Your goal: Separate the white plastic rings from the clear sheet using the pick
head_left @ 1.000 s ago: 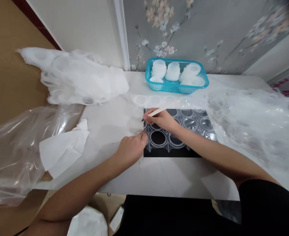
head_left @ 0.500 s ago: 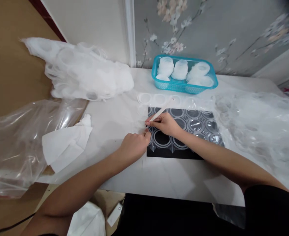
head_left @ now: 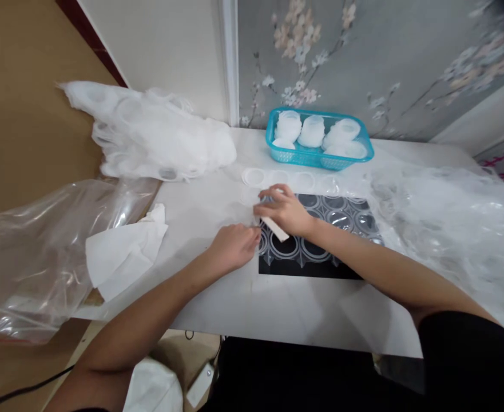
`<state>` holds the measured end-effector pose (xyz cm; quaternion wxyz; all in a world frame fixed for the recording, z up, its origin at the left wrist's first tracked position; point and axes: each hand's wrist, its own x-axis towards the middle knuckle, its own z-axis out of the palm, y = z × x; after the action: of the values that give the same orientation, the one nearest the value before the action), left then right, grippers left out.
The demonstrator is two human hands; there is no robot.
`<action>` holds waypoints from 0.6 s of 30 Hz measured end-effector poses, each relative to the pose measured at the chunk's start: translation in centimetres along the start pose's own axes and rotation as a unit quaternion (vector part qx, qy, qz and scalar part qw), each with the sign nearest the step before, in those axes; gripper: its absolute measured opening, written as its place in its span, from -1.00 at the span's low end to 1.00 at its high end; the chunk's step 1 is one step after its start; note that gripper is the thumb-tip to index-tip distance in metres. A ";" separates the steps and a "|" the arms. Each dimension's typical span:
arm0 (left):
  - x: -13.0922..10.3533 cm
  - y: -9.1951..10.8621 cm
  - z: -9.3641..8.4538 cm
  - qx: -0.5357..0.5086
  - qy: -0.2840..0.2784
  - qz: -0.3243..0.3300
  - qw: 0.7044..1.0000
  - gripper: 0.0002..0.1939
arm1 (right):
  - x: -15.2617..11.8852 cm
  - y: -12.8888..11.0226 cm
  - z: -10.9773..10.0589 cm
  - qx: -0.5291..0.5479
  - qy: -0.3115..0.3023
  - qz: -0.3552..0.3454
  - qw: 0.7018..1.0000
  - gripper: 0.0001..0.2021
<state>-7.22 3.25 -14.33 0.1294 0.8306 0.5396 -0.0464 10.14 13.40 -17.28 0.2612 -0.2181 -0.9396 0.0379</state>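
Note:
A clear plastic sheet with rows of ring shapes [head_left: 314,250] lies over a black mat [head_left: 307,269] on the white table. My right hand [head_left: 284,212] is above the sheet's left part, holding a flat whitish stick [head_left: 276,229] whose wide end points down toward me. Some of its fingers are raised and bent. Beside the left edge of the mat, my left hand [head_left: 237,246] is closed, fingertips at the sheet's edge. Whatever those fingers pinch is hidden.
Behind the sheet, a blue basket [head_left: 320,163] contains stacks of white translucent discs [head_left: 312,133]. Piles of ring-patterned plastic sheets lie at the left [head_left: 161,137] and right [head_left: 440,223]. A crumpled white paper [head_left: 125,252] and a clear plastic bag [head_left: 41,246] are at the left.
The stick has swung round in my right hand, from pointing up and away to slanting down toward me. My left hand has shifted slightly to the left, still closed.

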 end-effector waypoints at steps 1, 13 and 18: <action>0.0 0.0 0.0 0.000 -0.001 -0.003 1.000 -0.74 | 0.7 0.7 -0.5 -0.011 0.057 0.051 0.997 -0.78; 0.1 0.3 1.6 0.060 0.067 0.073 0.993 -0.67 | -6.2 -3.9 -1.4 0.204 0.119 0.348 0.907 -0.75; 0.3 0.5 2.5 0.087 0.085 0.137 0.983 -0.63 | -6.4 -3.8 -1.2 0.258 0.096 0.406 0.871 -0.70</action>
<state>-6.51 2.72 -16.70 0.0155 0.9055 0.4240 -0.0042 14.16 7.16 -18.52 0.3588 -0.5079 -0.6950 0.3609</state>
